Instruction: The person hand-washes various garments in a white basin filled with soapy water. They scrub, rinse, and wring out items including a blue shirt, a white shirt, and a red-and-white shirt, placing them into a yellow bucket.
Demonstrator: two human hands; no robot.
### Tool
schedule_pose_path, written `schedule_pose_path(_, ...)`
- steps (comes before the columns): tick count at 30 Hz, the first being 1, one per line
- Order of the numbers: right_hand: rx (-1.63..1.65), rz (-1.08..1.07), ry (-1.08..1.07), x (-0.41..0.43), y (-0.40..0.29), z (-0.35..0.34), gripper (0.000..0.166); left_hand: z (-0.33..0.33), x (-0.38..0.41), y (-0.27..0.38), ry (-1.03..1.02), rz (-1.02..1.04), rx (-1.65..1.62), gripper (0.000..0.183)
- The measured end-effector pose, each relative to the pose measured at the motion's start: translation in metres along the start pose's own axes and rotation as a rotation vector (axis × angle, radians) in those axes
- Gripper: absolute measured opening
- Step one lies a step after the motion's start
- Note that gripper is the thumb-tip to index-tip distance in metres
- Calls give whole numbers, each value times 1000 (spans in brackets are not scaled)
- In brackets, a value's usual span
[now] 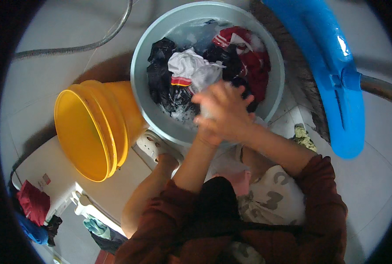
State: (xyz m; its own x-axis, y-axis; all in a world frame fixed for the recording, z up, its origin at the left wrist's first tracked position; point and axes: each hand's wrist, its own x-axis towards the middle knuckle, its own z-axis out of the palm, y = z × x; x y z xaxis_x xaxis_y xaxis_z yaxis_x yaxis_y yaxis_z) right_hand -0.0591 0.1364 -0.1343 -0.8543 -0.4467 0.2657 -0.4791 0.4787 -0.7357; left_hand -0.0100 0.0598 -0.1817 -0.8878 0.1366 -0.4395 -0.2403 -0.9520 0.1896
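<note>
My right hand (230, 105) and my left hand (209, 130) are pressed together over the near side of a round pale blue-grey basin (140, 56). Motion blurs both, and the right one covers much of the left. Bunched between them is part of a white garment (186, 66), whose far end, edged with red and yellow stripes, lies on the wet laundry. Around it are black clothing (161, 72) and dark red clothing with white stripes (253, 66), partly in cloudy, sudsy water (189, 34).
A yellow bucket (118, 128) lies tipped against the basin's left side. A blue plastic object (334, 66) arches at right, near a brown pipe (384, 87). A metal hose (83, 49) curves at upper left. Crumpled cloth (304, 138) and dark red fabric (34, 203) lie farther out.
</note>
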Motion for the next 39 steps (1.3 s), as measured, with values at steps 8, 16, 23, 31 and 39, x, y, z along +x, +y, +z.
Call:
schedule_pose_path(8, 62, -68, -44, 28, 20, 25, 33, 15, 7, 15, 3, -190, -186, 55)
schedule_pose_path(16, -53, -125, 2, 33, 47, 34, 38, 10, 8, 17, -64, -154, -199, 51)
schedule_pose_path(23, -16, -213, -146, -4, -3, 12, 40, -15, 3, 23, -26, -197, -137, 49)
schedule_pose_path(31, 1463, 971, -97, -2, 107, 18, 38, 70, 7, 56, -97, -61, -352, 60)
schedule_pose_path(39, 1440, 662, -82, 15, 61, -29, 39, 27, 15, 43, 68, 127, 14, 71)
